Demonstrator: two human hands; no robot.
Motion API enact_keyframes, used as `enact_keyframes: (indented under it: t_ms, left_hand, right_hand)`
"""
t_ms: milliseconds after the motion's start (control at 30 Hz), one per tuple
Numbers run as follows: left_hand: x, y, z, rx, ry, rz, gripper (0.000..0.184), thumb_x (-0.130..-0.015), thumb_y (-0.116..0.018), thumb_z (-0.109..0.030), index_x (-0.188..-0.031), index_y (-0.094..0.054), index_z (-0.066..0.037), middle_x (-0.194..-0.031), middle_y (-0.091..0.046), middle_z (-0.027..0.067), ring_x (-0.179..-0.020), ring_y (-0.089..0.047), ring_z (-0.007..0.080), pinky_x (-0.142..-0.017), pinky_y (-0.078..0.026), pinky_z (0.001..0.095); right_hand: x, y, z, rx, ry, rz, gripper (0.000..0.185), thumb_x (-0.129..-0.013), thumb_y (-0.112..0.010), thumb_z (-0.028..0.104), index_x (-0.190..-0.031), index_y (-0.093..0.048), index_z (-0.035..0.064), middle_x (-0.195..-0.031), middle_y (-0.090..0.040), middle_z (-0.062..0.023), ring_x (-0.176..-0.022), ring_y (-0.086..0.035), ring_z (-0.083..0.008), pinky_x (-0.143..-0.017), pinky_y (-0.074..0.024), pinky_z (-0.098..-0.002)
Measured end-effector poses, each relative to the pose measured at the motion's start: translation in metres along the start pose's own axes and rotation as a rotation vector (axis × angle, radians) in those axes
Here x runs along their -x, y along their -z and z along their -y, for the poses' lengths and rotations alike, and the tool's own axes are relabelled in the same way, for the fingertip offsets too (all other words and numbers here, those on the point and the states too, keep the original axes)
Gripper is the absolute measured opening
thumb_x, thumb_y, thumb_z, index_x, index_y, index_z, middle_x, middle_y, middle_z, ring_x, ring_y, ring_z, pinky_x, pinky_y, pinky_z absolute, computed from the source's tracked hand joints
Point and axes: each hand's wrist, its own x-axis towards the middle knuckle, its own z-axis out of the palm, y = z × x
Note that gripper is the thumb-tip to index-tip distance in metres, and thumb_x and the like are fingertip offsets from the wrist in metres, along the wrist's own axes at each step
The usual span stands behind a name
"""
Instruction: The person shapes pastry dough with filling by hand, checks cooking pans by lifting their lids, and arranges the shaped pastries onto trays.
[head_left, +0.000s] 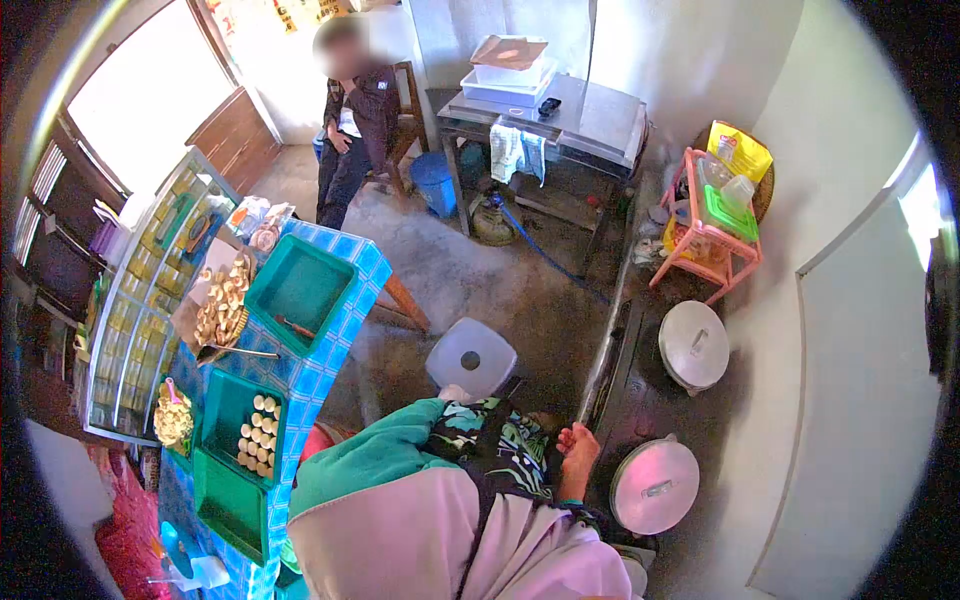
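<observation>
My left hand [455,394], at the end of a green sleeve, is small and pale in view by the near edge of a grey plastic stool [484,358] with a round dark hole. Its fingers are too unclear to make out. On the other side of my patterned dark clothing [500,435], my right hand [577,452] is raised with its fingers curled in and nothing visible in them. It is nearest to the dark cooking counter [625,370], left of a round metal lid [655,485]. A second metal lid [694,345] lies farther along the counter.
At left, a blue checked table [345,300] bears green trays [215,405], one with round pale pieces [260,436], beside a glass case [130,350]. A person [355,120] is at the back, near a blue bucket [433,185] and metal table [590,115]. An orange rack [690,250] stands right.
</observation>
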Motion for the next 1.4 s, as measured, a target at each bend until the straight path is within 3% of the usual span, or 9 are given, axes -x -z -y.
enact_keyframes:
  t_ms: [200, 367, 500, 1233, 1400]
  left_hand:
    - [0.02, 0.011, -0.003, 0.019, 0.089, 0.023, 0.041, -0.076, -0.061, -0.035, -0.102, -0.069, -0.005, -0.108, -0.067, 0.0176, -0.104, -0.063, 0.0318, -0.088, -0.05, 0.044]
    - [-0.001, -0.007, 0.021, -0.007, -0.088, 0.005, 0.054, -0.077, -0.061, -0.056, -0.089, -0.072, -0.004, -0.095, -0.068, 0.0215, -0.092, -0.065, 0.0364, -0.079, -0.05, 0.0451]
    - [0.005, -0.003, 0.018, 0.03, -0.156, -0.02, 0.055, -0.075, -0.063, -0.058, -0.086, -0.072, -0.004, -0.09, -0.068, 0.0211, -0.088, -0.066, 0.036, -0.076, -0.05, 0.0453]
    - [0.015, 0.0, 0.03, -0.151, -0.197, 0.048, 0.038, -0.081, -0.057, -0.043, -0.078, -0.071, -0.007, -0.081, -0.067, 0.0175, -0.082, -0.066, 0.033, -0.072, -0.05, 0.0455]
    - [-0.007, 0.006, 0.029, -0.367, -0.333, 0.112, 0.035, -0.083, -0.056, -0.039, -0.077, -0.071, -0.007, -0.079, -0.067, 0.0165, -0.081, -0.066, 0.0322, -0.071, -0.05, 0.0455]
  right_hand:
    - [0.006, 0.002, 0.008, -0.001, 0.032, -0.047, 0.018, -0.087, -0.065, 0.019, -0.094, -0.064, 0.0032, -0.073, -0.067, -0.0084, -0.057, -0.064, -0.0162, -0.043, -0.05, -0.0279]
    - [0.002, 0.013, 0.007, -0.015, 0.058, -0.08, 0.016, -0.088, -0.065, 0.019, -0.094, -0.064, 0.0044, -0.073, -0.067, -0.0084, -0.056, -0.063, -0.0164, -0.041, -0.0498, -0.0288]
    - [-0.002, 0.023, 0.003, 0.005, 0.05, -0.066, 0.019, -0.089, -0.06, 0.016, -0.103, -0.063, 0.0034, -0.078, -0.068, -0.0116, -0.057, -0.063, -0.019, -0.044, -0.0504, -0.032]
    - [0.045, 0.043, -0.008, -0.034, 0.041, -0.12, 0.019, -0.089, -0.064, 0.019, -0.099, -0.062, 0.0022, -0.074, -0.066, -0.0087, -0.054, -0.061, -0.0151, -0.044, -0.049, -0.0273]
    - [0.054, 0.053, -0.008, -0.076, 0.08, -0.138, 0.021, -0.089, -0.064, 0.021, -0.101, -0.065, 0.0033, -0.079, -0.068, -0.0093, -0.059, -0.063, -0.0153, -0.047, -0.0484, -0.0283]
